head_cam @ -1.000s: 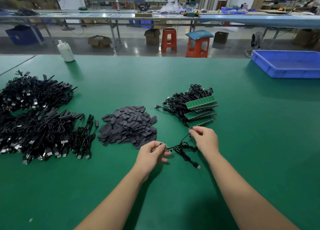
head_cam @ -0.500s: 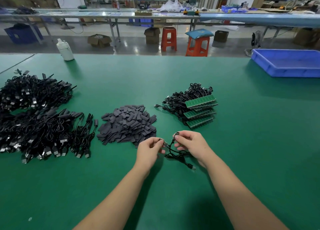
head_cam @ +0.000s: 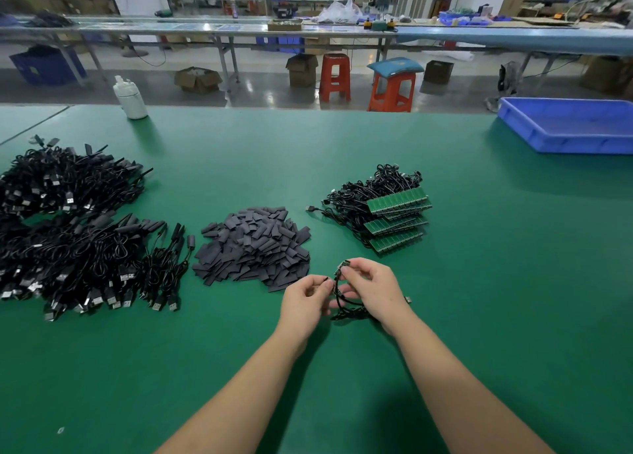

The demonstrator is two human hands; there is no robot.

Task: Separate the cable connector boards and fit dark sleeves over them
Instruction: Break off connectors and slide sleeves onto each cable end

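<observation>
Black, limp cable (head_cam: 346, 311) hangs below centre over the bench (head_cam: 479, 282); right hand (head_cam: 371, 291) pinches its small, light, likely fragile connector board (head_cam: 343, 266) by the edges, left hand (head_cam: 305, 297) pinching another end.

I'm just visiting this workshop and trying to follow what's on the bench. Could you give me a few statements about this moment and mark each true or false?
1. The pile of dark sleeves lies between the heap of finished cables and the stack of green boards. True.
2. The right hand rests flat and empty on the table. False: it pinches a small connector board on a black cable.
3. The blue tray sits at the far right of the green table. True.
4. The left hand is reaching into the sleeve pile. False: it is near the right hand, fingers curled at the cable's end.
5. A white bottle stands on the table's far edge. True.
</observation>
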